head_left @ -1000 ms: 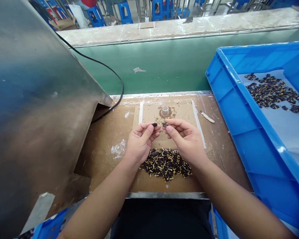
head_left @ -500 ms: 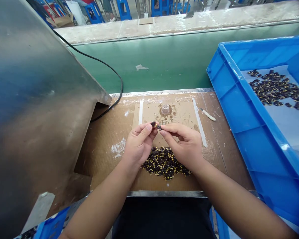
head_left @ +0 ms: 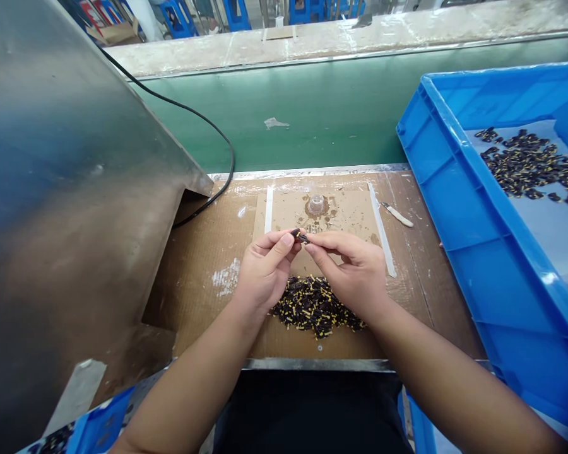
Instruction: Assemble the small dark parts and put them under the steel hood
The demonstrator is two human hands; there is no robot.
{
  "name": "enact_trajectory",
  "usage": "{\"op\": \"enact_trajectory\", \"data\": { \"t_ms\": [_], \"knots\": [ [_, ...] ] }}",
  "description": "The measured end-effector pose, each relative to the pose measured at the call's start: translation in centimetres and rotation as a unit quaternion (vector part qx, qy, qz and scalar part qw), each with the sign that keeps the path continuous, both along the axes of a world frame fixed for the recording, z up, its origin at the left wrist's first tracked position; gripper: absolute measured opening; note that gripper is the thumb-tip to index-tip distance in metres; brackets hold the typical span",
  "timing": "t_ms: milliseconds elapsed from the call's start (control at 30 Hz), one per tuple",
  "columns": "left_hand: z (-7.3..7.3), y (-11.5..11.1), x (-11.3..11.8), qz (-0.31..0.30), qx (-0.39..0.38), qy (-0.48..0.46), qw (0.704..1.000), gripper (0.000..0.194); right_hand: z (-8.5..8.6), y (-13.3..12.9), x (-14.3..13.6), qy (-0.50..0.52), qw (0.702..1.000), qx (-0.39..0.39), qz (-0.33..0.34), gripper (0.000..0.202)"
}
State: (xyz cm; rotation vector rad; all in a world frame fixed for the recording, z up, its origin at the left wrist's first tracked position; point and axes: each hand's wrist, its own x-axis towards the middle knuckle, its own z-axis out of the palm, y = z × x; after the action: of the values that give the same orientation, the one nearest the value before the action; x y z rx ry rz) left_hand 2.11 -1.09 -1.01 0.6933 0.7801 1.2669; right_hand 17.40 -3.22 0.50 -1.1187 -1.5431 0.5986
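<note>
My left hand (head_left: pixel 271 265) pinches a small dark oval piece (head_left: pixel 295 233) between thumb and forefinger. From the right, my right hand (head_left: pixel 353 268) grips a small black-and-yellow part (head_left: pixel 303 239) in its fingertips. The two pieces meet between my hands, and the fingers partly hide them. Just below my hands a heap of small black-and-yellow parts (head_left: pixel 315 309) lies on the cardboard. Beyond my fingers stands a small clear cup (head_left: pixel 316 203) with a wet stain around it.
A white-handled knife (head_left: pixel 400 217) lies right of the taped cardboard sheet. The blue crate (head_left: pixel 483 208) on the right holds many dark-and-yellow pieces (head_left: pixel 532 162) on white paper. At the left rises a metal housing (head_left: pixel 76 189), with a black cable (head_left: pixel 194 115) looping onto the table.
The black-and-yellow part and the dark oval piece have come together; less yellow shows between them. My hands stay almost in place, and the view has shifted slightly.
</note>
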Motion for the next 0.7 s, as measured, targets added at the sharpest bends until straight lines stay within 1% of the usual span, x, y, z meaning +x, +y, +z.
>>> {"op": "enact_trajectory", "data": {
  "t_ms": [167, 267, 400, 533, 700],
  "knots": [
    [0.01, -0.01, 0.00, 0.008, 0.015, 0.027, 0.999, 0.013, -0.11, -0.03, -0.04, -0.014, 1.000, 0.000, -0.008, 0.018],
    [0.03, -0.07, 0.15, 0.021, 0.034, 0.042, 0.998, 0.015, -0.24, 0.05, 0.08, -0.029, 0.999, 0.022, -0.010, 0.019],
    [-0.02, -0.17, 0.25, 0.030, 0.048, 0.055, 0.997, 0.017, -0.30, 0.26, 0.53, -0.052, 0.997, 0.051, 0.007, 0.023],
    [-0.39, -0.26, 0.09, 0.039, 0.053, 0.089, 0.994, 0.019, -0.32, 0.41, 0.91, -0.074, 0.995, 0.062, 0.021, 0.024],
    [-0.94, -0.37, -0.08, 0.058, 0.090, 0.140, 0.984, 0.018, -0.56, 0.34, 0.92, -0.098, 0.993, 0.070, 0.011, 0.024]
  ]
}}
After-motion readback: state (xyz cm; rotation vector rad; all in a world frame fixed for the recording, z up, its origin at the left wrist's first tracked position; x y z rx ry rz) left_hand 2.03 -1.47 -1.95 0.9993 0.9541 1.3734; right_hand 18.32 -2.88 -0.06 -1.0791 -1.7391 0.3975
